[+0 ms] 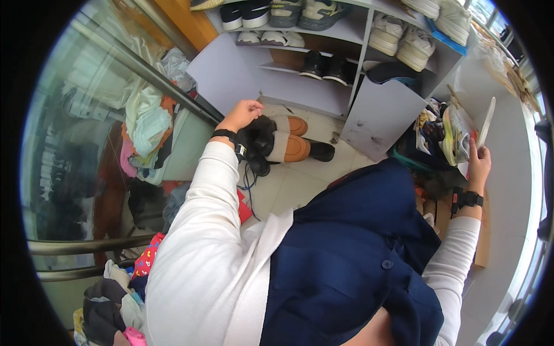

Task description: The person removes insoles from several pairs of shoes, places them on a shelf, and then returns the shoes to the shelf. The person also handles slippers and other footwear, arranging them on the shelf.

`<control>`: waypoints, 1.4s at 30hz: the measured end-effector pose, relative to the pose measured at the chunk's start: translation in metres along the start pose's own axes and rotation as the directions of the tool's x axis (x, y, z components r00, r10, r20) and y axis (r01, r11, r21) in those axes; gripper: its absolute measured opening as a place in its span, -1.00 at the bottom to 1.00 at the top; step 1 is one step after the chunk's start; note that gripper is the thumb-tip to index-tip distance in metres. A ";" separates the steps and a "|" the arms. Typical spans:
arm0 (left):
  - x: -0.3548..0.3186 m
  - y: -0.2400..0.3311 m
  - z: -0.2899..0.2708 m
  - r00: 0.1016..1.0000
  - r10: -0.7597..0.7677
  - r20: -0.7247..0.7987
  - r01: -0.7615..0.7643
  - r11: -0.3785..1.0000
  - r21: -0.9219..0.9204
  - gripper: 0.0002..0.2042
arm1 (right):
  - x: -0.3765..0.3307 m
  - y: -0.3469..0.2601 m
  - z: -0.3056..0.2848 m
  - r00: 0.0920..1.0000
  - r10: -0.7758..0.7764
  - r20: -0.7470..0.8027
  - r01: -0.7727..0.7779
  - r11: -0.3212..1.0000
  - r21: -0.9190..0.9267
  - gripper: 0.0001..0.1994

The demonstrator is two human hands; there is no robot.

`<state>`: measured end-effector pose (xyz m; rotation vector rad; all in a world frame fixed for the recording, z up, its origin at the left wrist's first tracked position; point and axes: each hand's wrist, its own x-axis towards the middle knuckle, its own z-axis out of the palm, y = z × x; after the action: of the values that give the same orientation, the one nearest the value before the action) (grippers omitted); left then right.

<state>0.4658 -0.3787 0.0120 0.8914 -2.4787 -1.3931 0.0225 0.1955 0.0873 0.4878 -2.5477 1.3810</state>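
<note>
On the right, my right hand is closed around a thin, flat white piece, seen nearly edge-on, its kind unclear. My left hand hovers in front of the shoe cabinet with loosely curled fingers and nothing visible in them. Under and beside it on the tiled floor are tan-and-grey slippers and black shoes. Near my right hand, a dark bin is heaped with shoes, among them a pale shoe with a yellow-green edge.
A white shoe cabinet with several pairs of shoes stands ahead, its doors hanging open. Glass with a metal rail borders the left side. Piled clothes lie at lower left. A dark blue garment covers my front.
</note>
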 end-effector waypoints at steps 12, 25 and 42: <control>0.048 0.067 0.058 0.982 0.069 0.174 -0.069 0.998 -0.004 -0.85 | -0.031 -0.052 -0.066 0.984 -0.124 -0.130 0.093 0.971 -0.222 -0.46; 0.011 0.405 0.358 0.137 0.556 0.820 -0.925 0.369 -0.095 -0.82 | -0.107 0.020 -0.199 0.908 0.078 -0.411 -0.245 0.896 -0.370 -0.35; -0.063 0.373 0.569 0.140 0.306 0.942 -0.713 0.691 -0.118 -0.64 | -0.145 0.048 -0.237 0.858 0.506 -0.092 -0.450 0.650 -0.612 -0.10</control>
<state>0.1257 0.2139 0.0128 -1.2293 -3.2913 -1.2788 0.1431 0.4464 0.1305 -0.2852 -3.1159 0.5189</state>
